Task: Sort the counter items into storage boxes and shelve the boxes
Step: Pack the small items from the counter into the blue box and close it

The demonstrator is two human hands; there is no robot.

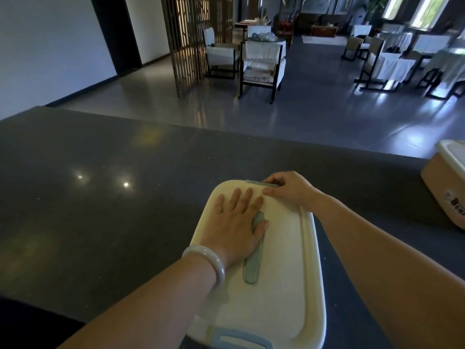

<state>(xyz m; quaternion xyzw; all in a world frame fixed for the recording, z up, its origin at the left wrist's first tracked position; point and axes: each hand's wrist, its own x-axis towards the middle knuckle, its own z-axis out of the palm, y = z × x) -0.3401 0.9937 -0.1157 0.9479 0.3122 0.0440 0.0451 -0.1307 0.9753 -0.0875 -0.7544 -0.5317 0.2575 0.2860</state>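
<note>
Low in the centre of the frame, the left hand (236, 222) lies spread flat on the cream box lid (276, 285), likely holding it down while the right hand (289, 188) pinches the far latch (261, 183) to snap it. Two boxes show on the dark counter (100, 197): this one and a second box (445, 180) at the right edge; the near latch (241, 339) makes two latches, though its state is unclear.

Bare forearms, pale jade-like bangle (206, 260) on left wrist

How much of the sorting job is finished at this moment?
No loose items show on the dark stone counter. Left hand presses the cream plastic box lid flat; right hand works its far grey-blue latch. Shelving this and the tan box remains.
</note>
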